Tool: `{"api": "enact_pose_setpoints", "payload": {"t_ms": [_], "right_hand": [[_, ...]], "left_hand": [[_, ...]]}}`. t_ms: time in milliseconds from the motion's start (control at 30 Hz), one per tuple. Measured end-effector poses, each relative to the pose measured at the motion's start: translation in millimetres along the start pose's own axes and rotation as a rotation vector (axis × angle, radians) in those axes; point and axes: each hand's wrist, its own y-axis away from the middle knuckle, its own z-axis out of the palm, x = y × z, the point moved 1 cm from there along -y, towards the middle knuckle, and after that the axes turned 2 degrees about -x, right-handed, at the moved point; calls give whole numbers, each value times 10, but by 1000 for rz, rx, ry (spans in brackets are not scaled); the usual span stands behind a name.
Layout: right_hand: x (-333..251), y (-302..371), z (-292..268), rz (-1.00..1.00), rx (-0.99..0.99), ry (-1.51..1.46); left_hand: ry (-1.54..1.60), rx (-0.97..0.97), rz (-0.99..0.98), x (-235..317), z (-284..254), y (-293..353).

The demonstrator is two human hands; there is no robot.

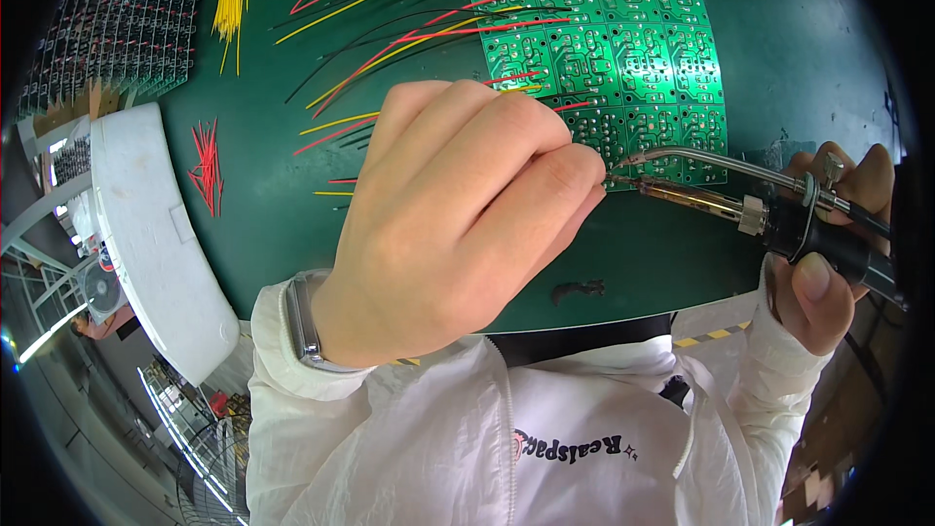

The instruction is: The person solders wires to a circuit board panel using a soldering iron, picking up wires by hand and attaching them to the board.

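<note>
My right hand grips a black-handled soldering iron with a curved metal solder-feed tube clamped along it. The iron's tip points left, close to the fingertips of my left hand. Those fingers are pinched together at the near edge of a green circuit board panel; what they hold is hidden. Red, yellow and black wires run leftward from the panel's left side, some passing behind my left hand. Short wire ends show just left of that hand.
On the green table mat lie a yellow wire bundle and a small pile of red wires. Stacked circuit boards stand far left, behind a white curved panel. A dark smudge marks the mat's near side.
</note>
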Motion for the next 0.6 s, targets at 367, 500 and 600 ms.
{"api": "enact_pose_setpoints", "payload": {"t_ms": [367, 500, 600], "right_hand": [[5, -10, 32, -58, 10, -50], [-14, -30, 4, -17, -21, -98], [-30, -21, 18, 3, -7, -117]], "left_hand": [[23, -7, 8, -37, -31, 14], [25, -9, 15, -41, -29, 6], [25, -18, 10, -39, -38, 4]]}}
